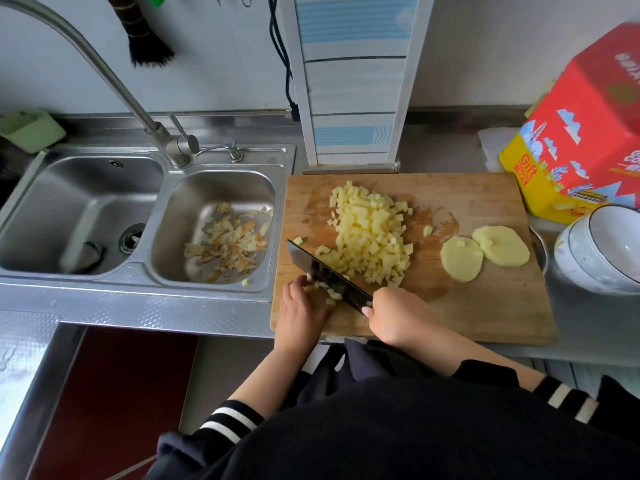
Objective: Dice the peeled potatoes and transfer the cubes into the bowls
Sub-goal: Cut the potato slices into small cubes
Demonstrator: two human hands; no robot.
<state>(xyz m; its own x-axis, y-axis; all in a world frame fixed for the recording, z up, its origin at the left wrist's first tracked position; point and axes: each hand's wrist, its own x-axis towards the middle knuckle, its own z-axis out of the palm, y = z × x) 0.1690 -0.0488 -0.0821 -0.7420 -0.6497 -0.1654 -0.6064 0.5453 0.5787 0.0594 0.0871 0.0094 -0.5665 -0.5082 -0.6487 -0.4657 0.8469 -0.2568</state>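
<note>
A: Surface, room?
B: Steel counter (138, 311), wooden cutting board (485, 306), double sink (104, 271) left with peels (227, 247) in the right basin. Red-yellow box (581, 133) and stacked white bowls (595, 251) at the board's right.

A: Hands?
B: Right hand (394, 318) wraps the cleaver (329, 277) handle. Left hand (301, 308) has fingers curled onto potato pieces (329, 292) at the blade.

A: Potato?
B: Cube pile (370, 233) mid-board, two slices (485, 252) overlapping to its right.

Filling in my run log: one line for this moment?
dicing | right hand grips knife | left hand holds potato strips | two potato slices uncut | bowls empty
</note>
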